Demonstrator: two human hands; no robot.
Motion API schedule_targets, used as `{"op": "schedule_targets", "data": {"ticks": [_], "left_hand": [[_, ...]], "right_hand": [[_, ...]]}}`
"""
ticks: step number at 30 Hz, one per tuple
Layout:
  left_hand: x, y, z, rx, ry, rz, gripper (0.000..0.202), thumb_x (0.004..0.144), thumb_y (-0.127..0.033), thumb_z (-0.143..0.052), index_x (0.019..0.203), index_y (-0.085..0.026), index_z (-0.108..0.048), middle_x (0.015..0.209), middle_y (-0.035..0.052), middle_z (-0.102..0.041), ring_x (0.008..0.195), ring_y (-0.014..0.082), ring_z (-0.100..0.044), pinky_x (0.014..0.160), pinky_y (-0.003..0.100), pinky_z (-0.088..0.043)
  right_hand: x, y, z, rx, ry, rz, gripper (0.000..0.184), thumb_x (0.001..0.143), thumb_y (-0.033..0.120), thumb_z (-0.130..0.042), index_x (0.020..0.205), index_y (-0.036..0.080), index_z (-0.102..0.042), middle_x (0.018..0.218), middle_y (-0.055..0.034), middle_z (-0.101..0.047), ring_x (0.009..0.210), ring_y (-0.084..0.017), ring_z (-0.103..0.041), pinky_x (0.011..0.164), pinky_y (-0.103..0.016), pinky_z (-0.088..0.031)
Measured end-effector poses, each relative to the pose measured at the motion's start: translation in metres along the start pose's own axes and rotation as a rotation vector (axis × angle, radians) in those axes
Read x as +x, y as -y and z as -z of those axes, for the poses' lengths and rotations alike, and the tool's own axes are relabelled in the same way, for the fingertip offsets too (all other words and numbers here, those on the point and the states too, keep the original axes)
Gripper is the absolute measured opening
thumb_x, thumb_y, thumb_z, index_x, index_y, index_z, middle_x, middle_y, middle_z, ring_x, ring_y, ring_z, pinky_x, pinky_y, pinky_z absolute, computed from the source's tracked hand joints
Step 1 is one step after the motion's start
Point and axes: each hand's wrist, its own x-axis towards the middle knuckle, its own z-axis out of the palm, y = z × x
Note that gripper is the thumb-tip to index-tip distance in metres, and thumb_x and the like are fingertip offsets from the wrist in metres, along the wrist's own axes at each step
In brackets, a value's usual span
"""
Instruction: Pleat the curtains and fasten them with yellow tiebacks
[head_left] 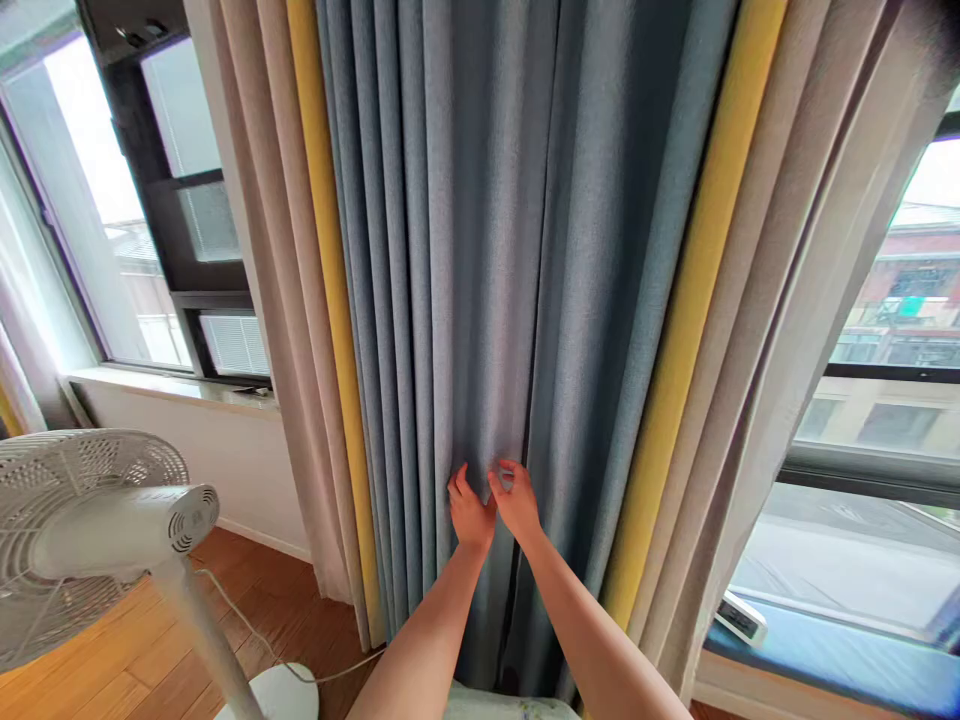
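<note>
A long curtain (487, 250) hangs in front of me, blue-grey in the middle with yellow and beige stripes on each side. Both my hands reach forward to its blue-grey folds near the centre seam. My left hand (469, 512) grips a fold with its fingers curled into the cloth. My right hand (516, 500) sits right beside it, touching it, with thumb and fingers pinched on the neighbouring fold. Both forearms are bare.
A white pedestal fan (97, 540) stands at the lower left on a wooden floor (112, 650), its cord trailing toward the curtain. Windows (112, 200) flank the curtain. A small white device (739, 617) lies on the right window ledge.
</note>
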Motion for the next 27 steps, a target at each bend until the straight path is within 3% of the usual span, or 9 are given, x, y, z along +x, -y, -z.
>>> {"op": "schedule_targets", "data": {"ticks": [3, 6, 11, 13, 16, 18, 20, 23, 27], "left_hand": [[0.014, -0.002, 0.002, -0.047, 0.132, 0.025, 0.024, 0.08, -0.026, -0.043, 0.103, -0.017, -0.045, 0.099, 0.0095, -0.055, 0.088, 0.0178, -0.057, 0.072, 0.03, -0.045], [0.009, -0.002, 0.006, -0.095, 0.218, -0.026, 0.013, 0.08, -0.022, -0.042, 0.091, -0.018, -0.048, 0.086, 0.0059, -0.058, 0.075, 0.0152, -0.057, 0.064, 0.027, -0.044], [-0.027, 0.002, 0.02, -0.155, 0.276, -0.256, 0.021, 0.073, -0.013, -0.048, 0.092, -0.02, -0.05, 0.086, 0.0048, -0.057, 0.083, 0.0182, -0.056, 0.073, 0.031, -0.045], [-0.035, 0.008, 0.029, -0.157, 0.153, -0.317, 0.026, 0.074, -0.015, -0.047, 0.1, -0.02, -0.049, 0.098, 0.0066, -0.055, 0.097, 0.0202, -0.052, 0.084, 0.036, -0.042], [-0.03, 0.021, 0.044, -0.126, -0.197, -0.192, 0.046, 0.076, -0.023, -0.048, 0.12, -0.017, -0.035, 0.121, 0.0128, -0.042, 0.117, 0.0236, -0.038, 0.097, 0.043, -0.032], [-0.015, 0.031, 0.052, -0.126, -0.311, -0.038, 0.058, 0.075, -0.028, -0.051, 0.126, -0.015, -0.026, 0.126, 0.0156, -0.037, 0.119, 0.0248, -0.036, 0.097, 0.044, -0.03], [0.002, 0.04, 0.057, -0.17, -0.251, 0.07, 0.057, 0.074, -0.032, -0.053, 0.124, -0.015, -0.031, 0.122, 0.0151, -0.042, 0.113, 0.0243, -0.042, 0.093, 0.042, -0.035], [0.014, 0.047, 0.06, -0.252, -0.055, 0.129, 0.034, 0.076, -0.034, -0.048, 0.105, -0.016, -0.048, 0.097, 0.0096, -0.057, 0.092, 0.0206, -0.055, 0.081, 0.037, -0.043], [0.0, 0.044, 0.053, -0.322, -0.003, 0.11, 0.023, 0.077, -0.031, -0.048, 0.096, -0.017, -0.05, 0.088, 0.0055, -0.058, 0.082, 0.0169, -0.056, 0.075, 0.032, -0.044]], "right_hand": [[0.003, 0.008, 0.0, -0.052, -0.013, -0.007, 0.037, 0.074, 0.039, -0.047, 0.103, 0.015, -0.047, 0.108, -0.0121, -0.053, 0.094, -0.02, -0.055, 0.081, -0.033, -0.043], [0.001, 0.016, 0.002, -0.129, -0.019, -0.015, 0.048, 0.071, 0.043, -0.051, 0.108, 0.013, -0.044, 0.112, -0.0139, -0.051, 0.097, -0.021, -0.054, 0.081, -0.031, -0.042], [-0.007, 0.023, 0.005, -0.329, 0.042, -0.103, 0.04, 0.079, 0.038, -0.043, 0.109, 0.012, -0.049, 0.097, -0.0134, -0.061, 0.088, -0.023, -0.059, 0.07, -0.03, -0.043], [-0.012, 0.022, 0.007, -0.398, 0.089, -0.14, 0.036, 0.084, 0.036, -0.034, 0.104, 0.013, -0.054, 0.087, -0.0135, -0.064, 0.082, -0.024, -0.061, 0.066, -0.03, -0.042], [-0.021, 0.018, 0.009, -0.431, 0.132, -0.146, 0.041, 0.087, 0.037, -0.028, 0.099, 0.013, -0.059, 0.086, -0.0145, -0.065, 0.082, -0.024, -0.061, 0.064, -0.03, -0.041], [-0.028, 0.014, 0.008, -0.425, 0.155, -0.147, 0.041, 0.087, 0.037, -0.029, 0.099, 0.014, -0.06, 0.087, -0.0139, -0.066, 0.083, -0.024, -0.061, 0.064, -0.029, -0.04], [-0.034, 0.011, 0.006, -0.413, 0.177, -0.152, 0.038, 0.087, 0.036, -0.031, 0.1, 0.015, -0.06, 0.088, -0.0129, -0.066, 0.084, -0.024, -0.061, 0.064, -0.029, -0.04], [-0.04, 0.007, 0.0, -0.381, 0.195, -0.156, 0.036, 0.087, 0.034, -0.032, 0.104, 0.015, -0.058, 0.091, -0.0119, -0.066, 0.084, -0.023, -0.061, 0.065, -0.028, -0.04], [-0.044, 0.007, -0.007, -0.298, 0.208, -0.126, 0.035, 0.087, 0.033, -0.031, 0.106, 0.018, -0.057, 0.093, -0.0088, -0.066, 0.084, -0.02, -0.061, 0.065, -0.026, -0.04]]}}
